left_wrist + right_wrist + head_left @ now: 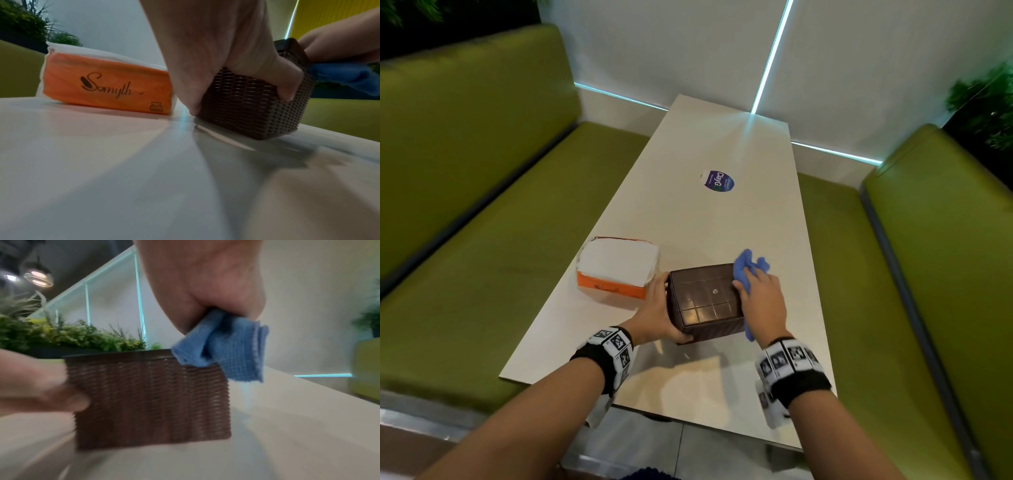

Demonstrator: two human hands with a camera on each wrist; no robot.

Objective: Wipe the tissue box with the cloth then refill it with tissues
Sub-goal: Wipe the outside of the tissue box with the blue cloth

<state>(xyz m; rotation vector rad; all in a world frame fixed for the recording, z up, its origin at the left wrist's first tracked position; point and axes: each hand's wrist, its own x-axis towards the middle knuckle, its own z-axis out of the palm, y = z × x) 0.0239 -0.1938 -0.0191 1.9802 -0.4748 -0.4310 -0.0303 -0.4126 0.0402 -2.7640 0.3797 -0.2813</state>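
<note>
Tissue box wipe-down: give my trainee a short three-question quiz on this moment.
1. True or false: the left hand grips the brown woven tissue box.
2. What does the right hand hold? A) a sponge B) a blue cloth C) a tissue
3. Fill in: the orange Somyth tissue pack lies on the white table, to the box's ____ in the head view.

Key: 1 true, its fingers curl round the box's near corner. 2 B, the blue cloth is bunched at the box's right edge. 3 left.
</note>
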